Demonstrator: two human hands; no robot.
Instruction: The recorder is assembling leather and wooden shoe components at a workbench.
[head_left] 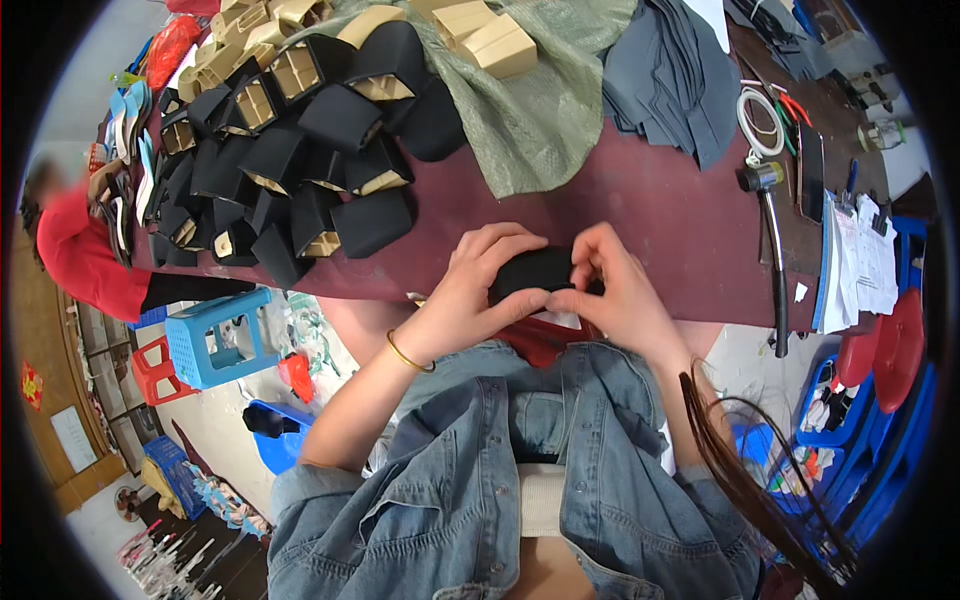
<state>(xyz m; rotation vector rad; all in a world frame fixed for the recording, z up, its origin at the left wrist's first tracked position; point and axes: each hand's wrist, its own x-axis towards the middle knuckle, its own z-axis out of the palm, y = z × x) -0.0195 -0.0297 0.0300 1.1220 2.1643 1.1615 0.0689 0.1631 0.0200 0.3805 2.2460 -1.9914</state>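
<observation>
At the near edge of the table I hold a shoe heel (530,275) wrapped in black material. My left hand (480,275) curves round its left side, the thumb along the near edge and fingers over the far side. My right hand (615,285) pinches its right end with bent fingers, its thumb close to the left thumb. The heel's underside is hidden. Left of my hands lies a heap of black-covered heels (340,118), several showing beige hollow insides. Behind them are bare beige heels (500,48).
A green woven sheet (545,110) and a stack of grey pieces (680,75) lie on the dark red table (690,235). To the right are a hammer (772,240), a white cable roll (758,122) and papers (860,260). A blue stool (220,340) and a person in red (90,240) are left.
</observation>
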